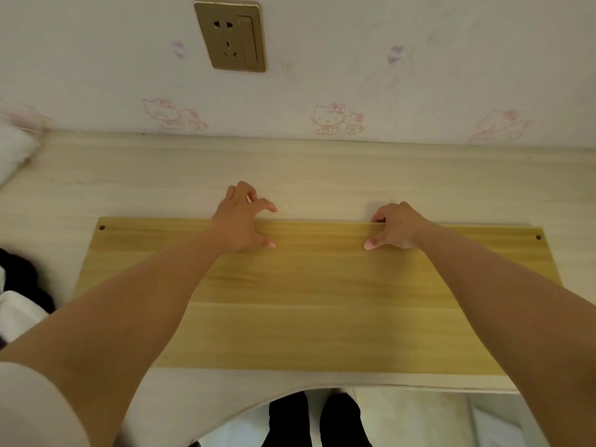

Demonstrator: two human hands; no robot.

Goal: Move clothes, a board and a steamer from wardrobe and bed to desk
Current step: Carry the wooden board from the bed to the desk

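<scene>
A yellowish wooden board [322, 301] lies flat on the pale desk [161, 175], its long side parallel to the wall. My left hand [240, 221] is at the board's far edge, thumb resting on the top face, fingers arched apart above the edge and the desk behind it. My right hand [395, 227] grips the same far edge further right, fingers curled over it and thumb pressed on top. Dark and white clothes [19, 291] lie at the desk's left edge. No steamer is in view.
The wall with cartoon wallpaper rises directly behind the desk, and a gold socket [230, 35] sits on it. A white soft item [13, 153] lies at the far left. The board's near edge sits close to the desk's front edge [419, 383].
</scene>
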